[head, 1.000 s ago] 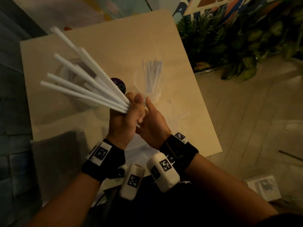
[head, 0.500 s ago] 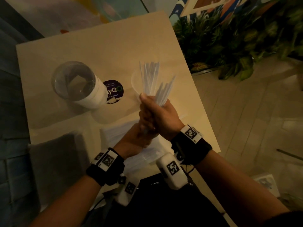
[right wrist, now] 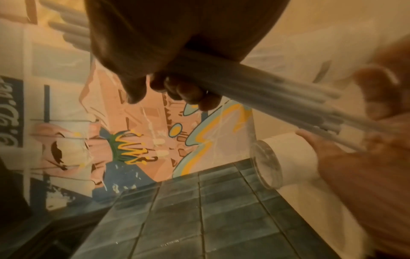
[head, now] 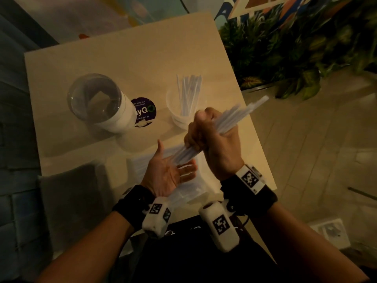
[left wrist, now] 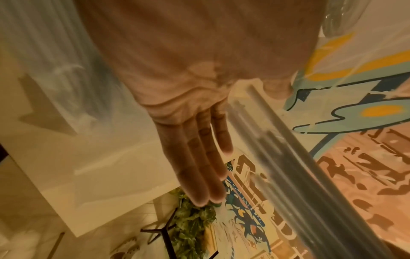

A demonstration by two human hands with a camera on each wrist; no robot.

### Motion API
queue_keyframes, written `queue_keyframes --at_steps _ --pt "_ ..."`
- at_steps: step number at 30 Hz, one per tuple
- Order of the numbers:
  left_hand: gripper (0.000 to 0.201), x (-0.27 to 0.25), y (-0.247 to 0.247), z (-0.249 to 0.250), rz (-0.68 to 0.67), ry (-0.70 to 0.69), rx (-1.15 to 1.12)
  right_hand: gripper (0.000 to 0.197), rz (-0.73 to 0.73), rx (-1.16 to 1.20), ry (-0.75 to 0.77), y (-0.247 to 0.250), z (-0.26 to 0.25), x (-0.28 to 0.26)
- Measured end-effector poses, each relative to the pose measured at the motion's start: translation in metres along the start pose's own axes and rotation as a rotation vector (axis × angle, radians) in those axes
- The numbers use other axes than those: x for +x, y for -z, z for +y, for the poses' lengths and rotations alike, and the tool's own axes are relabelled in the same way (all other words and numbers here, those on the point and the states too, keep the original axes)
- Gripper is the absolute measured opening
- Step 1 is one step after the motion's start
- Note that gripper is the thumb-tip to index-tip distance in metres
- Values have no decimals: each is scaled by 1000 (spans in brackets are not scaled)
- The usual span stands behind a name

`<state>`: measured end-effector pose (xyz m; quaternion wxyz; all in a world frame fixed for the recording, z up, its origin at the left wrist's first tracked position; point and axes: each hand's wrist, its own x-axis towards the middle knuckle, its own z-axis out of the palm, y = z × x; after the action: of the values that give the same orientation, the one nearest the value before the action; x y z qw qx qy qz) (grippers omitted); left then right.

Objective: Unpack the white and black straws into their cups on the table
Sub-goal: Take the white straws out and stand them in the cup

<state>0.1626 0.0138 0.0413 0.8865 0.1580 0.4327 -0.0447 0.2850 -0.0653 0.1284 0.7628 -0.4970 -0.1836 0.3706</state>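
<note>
My right hand grips a bundle of white straws in its fist, tilted up to the right above the table; the same bundle runs out of the fist in the right wrist view. My left hand lies palm up with straight fingers, and the lower ends of the bundle rest against its palm. A small clear cup holding several white straws stands just behind my right hand. A larger cup with a white band stands at the left; I see no straws in it.
A purple round sticker lies between the two cups. Clear plastic packaging with more straws lies on the table's near edge under my hands. Green plants stand past the right edge. A dark tiled wall is at the left.
The straw bundle passed from my left hand to my right, which has tilted it up to the right. My left hand has let go and opened palm up under the lower ends.
</note>
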Motion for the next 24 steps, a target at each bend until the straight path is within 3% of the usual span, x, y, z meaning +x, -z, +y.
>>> queue_keyframes --at_steps 3,9,13,16,19,22,24 --pt "71 0 -4 0 -53 -5 39 28 -21 -107 -24 -2 6 -7" --pt "34 -2 -12 -4 -15 -47 199 35 -58 -113 -91 -5 15 -4" --pt "35 -1 -10 3 111 -110 522 32 -73 -3 -73 -2 8 7" --pt "28 2 -1 26 224 -371 769 31 -49 10 61 4 -14 31" --pt "15 8 4 55 338 -784 1172 35 4 -19 256 9 -40 62" --pt "8 24 -3 79 237 -1171 1430 28 63 -154 368 14 -47 93" --pt "19 41 -5 91 157 -1227 1591 23 72 -269 386 16 -38 111"
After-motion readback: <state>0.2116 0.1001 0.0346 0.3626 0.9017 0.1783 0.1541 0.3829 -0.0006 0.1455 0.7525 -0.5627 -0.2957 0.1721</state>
